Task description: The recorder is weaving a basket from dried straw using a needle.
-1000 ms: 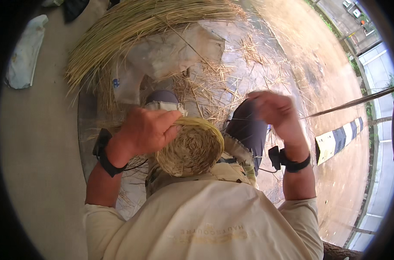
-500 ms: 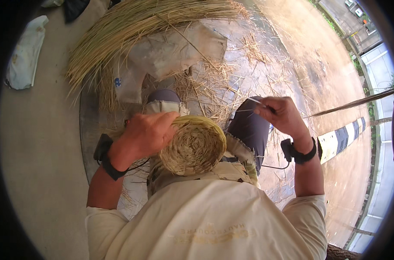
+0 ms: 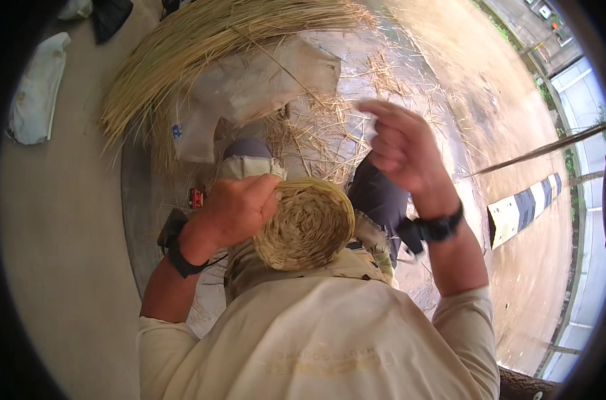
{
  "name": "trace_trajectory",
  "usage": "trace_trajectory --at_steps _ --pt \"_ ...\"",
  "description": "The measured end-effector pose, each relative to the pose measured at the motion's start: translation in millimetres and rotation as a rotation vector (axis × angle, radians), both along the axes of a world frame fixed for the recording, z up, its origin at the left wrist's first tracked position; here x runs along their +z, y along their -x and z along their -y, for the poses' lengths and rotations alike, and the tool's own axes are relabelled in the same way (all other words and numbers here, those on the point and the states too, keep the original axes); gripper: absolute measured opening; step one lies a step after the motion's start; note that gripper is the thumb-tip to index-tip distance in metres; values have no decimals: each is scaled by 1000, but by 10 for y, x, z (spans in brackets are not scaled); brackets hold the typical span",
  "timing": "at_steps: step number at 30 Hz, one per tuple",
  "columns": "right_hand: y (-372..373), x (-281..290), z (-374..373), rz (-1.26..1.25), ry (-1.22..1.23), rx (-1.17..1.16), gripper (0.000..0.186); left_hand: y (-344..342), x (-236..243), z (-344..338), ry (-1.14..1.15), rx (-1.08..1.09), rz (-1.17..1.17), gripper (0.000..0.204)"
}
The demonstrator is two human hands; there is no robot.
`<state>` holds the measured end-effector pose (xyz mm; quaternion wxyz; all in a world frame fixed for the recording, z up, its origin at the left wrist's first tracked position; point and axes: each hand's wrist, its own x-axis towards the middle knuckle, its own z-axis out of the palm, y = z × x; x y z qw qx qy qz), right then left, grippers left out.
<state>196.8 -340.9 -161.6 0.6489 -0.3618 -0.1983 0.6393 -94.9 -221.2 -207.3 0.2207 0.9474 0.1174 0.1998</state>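
A round, coiled straw basket [image 3: 306, 223] with a shallow rim sits over my lap between my knees. My left hand [image 3: 243, 207] grips its left rim, fingers wrapped over the edge. Raised above the right knee [image 3: 376, 180], at the upper right of the basket, is my right hand [image 3: 403, 147], blurred, its fingers curled and the index reaching forward; whatever it holds is too blurred to make out. A small red object [image 3: 196, 197] lies just left of my left hand.
A long bundle of straw [image 3: 223, 40] lies across the top, beside a crumpled translucent sheet [image 3: 269, 80] and loose stalks [image 3: 316, 133]. A white sack [image 3: 36, 93] is at the far left, a black-and-white striped barrier [image 3: 523, 207] at right, a thin pole [image 3: 536, 153] above it.
My right hand has swung up and forward from beside the right knee, where it held a thin pale strand. My left hand and the basket have shifted slightly right, uncovering the red object.
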Motion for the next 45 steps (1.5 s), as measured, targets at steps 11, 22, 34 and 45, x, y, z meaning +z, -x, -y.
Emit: trace_trajectory --at_steps 11,22,34,45 --pt "1321 -154 122 1622 -416 851 37 103 -171 -127 136 50 -1 35" --pt "1049 -573 673 841 -65 -69 22 70 -208 -142 209 173 -55 21" --pt "1207 -452 445 1103 -90 98 12 108 35 65 197 285 51 17" --pt "1249 -342 433 832 51 177 12 72 -4 132 28 298 76 18"
